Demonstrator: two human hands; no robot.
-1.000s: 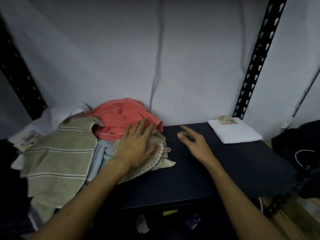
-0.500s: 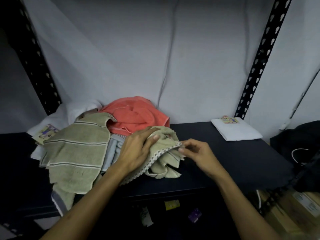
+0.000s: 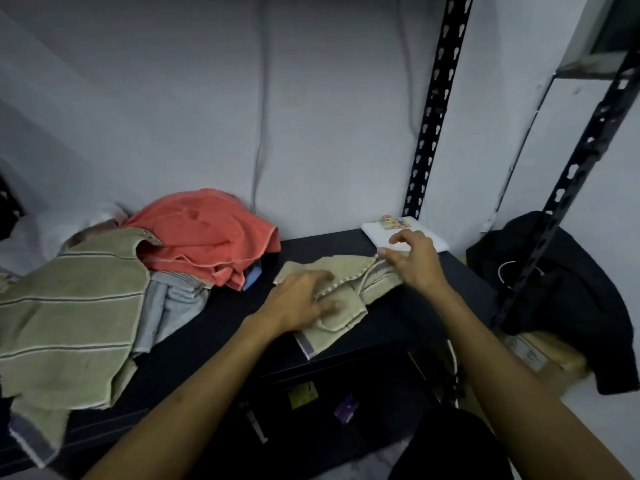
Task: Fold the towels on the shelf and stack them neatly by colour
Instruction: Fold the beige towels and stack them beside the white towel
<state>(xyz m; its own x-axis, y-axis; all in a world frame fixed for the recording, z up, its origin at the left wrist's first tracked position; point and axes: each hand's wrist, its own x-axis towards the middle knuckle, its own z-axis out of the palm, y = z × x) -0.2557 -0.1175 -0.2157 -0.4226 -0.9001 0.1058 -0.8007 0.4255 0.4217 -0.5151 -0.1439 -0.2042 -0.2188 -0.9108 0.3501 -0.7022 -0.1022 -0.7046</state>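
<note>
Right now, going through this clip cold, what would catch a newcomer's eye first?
The coral towel, heaped at the back left of the dark shelf, stands out most. At centre, both hands work a small beige towel: the left hand rests on it, the right hand pinches its far edge. A striped olive towel drapes over the shelf's left front.

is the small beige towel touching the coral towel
Apart. The head view shows bare dark shelf between the small beige towel and the coral towel.

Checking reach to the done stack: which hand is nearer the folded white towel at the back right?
Right. The right hand pinches the beige towel just in front of the white towel; the left hand lies further left and forward.
</note>
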